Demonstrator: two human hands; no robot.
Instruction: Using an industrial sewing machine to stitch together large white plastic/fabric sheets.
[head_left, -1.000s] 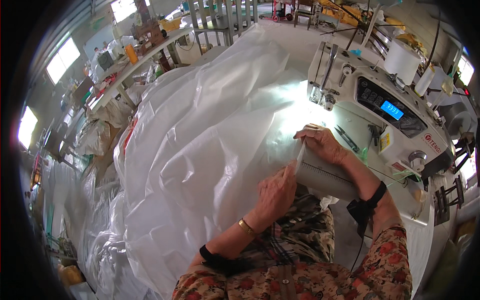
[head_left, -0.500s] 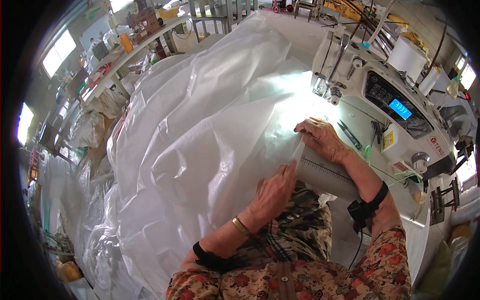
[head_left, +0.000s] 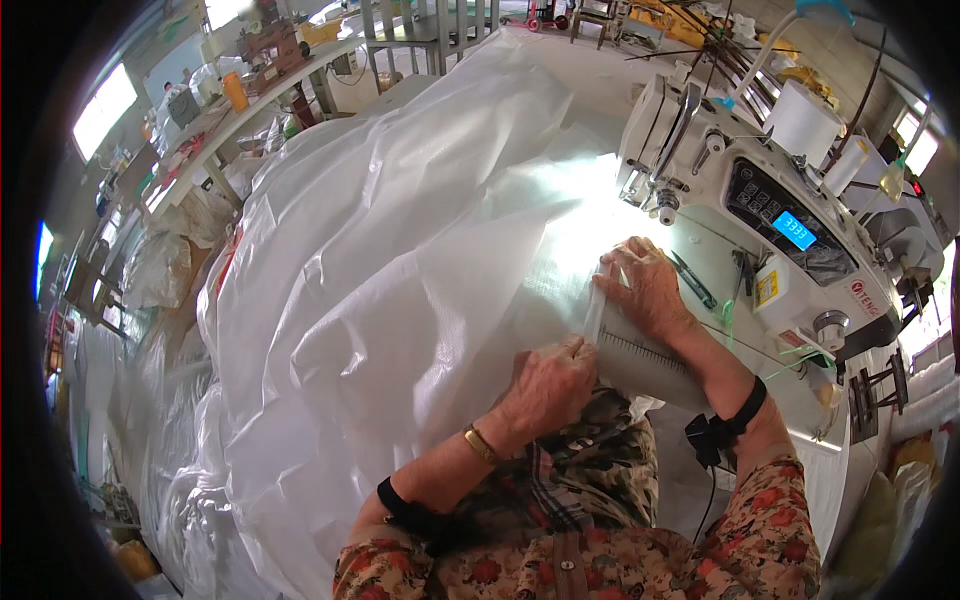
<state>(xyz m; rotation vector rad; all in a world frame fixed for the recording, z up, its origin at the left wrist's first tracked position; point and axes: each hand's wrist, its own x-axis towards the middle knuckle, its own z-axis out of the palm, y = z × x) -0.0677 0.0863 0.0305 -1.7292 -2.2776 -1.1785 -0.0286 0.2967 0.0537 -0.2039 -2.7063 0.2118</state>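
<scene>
A large sheet of white, translucent woven plastic [head_left: 400, 300] spreads in folds over the left and middle of the view. Its right edge lies by the lit sewing machine [head_left: 700, 160]. My left hand [head_left: 553, 380] is closed, thumb and fingers pinching the folded edge of the sheet. Farther up that same edge, my right hand [head_left: 645, 285] has its fingers bent and pressed together on the plastic, just below the machine's bright light. Between my forearms the grey machine bed shows a printed ruler scale [head_left: 645, 350].
Black thread snips [head_left: 693, 280] lie on the machine bed right of my right hand. Green thread [head_left: 729, 315] trails beside them. A white thread cone [head_left: 803, 122] stands behind the machine head. At the far left is a long workbench [head_left: 215, 140] with another machine.
My left hand has curled its fingers into a tighter pinch on the sheet's edge. The right hand has shifted slightly, its thumb now along the edge. The whole view has tilted a little.
</scene>
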